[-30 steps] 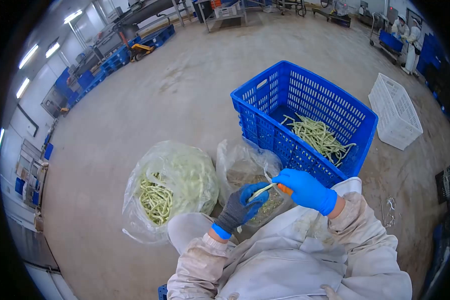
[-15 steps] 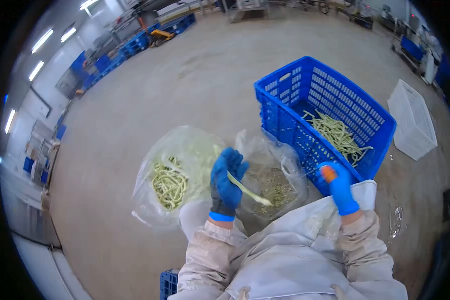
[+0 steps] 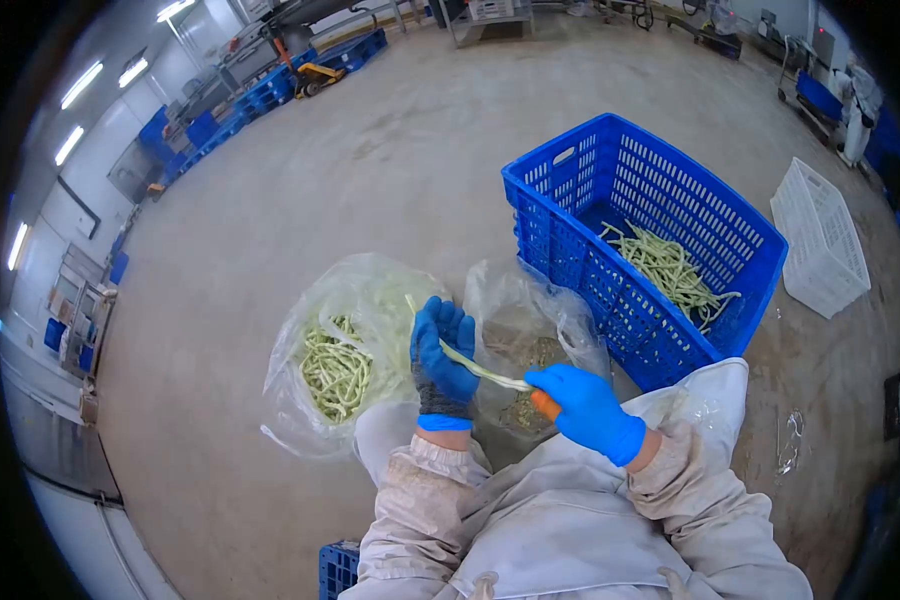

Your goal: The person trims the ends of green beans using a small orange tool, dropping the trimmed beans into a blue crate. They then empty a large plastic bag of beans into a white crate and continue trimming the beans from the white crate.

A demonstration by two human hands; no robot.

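In the head view, the left hand [image 3: 443, 350] faces palm inward, its fingers half curled and slightly spread, loosely closed about one pale green bean [image 3: 485, 375]. The bean slants across it: one tip pokes out past the fingers at the upper left, and the rest runs down to the right hand [image 3: 585, 408]. That hand is closed, back upward, its fingertips at the bean's lower end and an orange piece [image 3: 545, 404] showing at its thumb side; most of that piece is hidden, so I cannot tell its full form. The hands are apart, with the bean bridging them. To the left, a clear bag [image 3: 375, 285] of beans [image 3: 335, 372] lies on the floor [image 3: 370, 180], partly behind the left hand. Between the hands and beyond them is a scrap bag [image 3: 485, 295] with small greenish-brown bits, partly covered by the right hand. Just beyond it stands a blue crate [image 3: 592, 290], more beans [image 3: 670, 270] piled inside; the right knee [image 3: 712, 385] overlaps its near corner. A white crate [image 3: 830, 265] stands near its right side. Far off at the upper right, a person [image 3: 857, 110] stands by a trolley [image 3: 820, 95].
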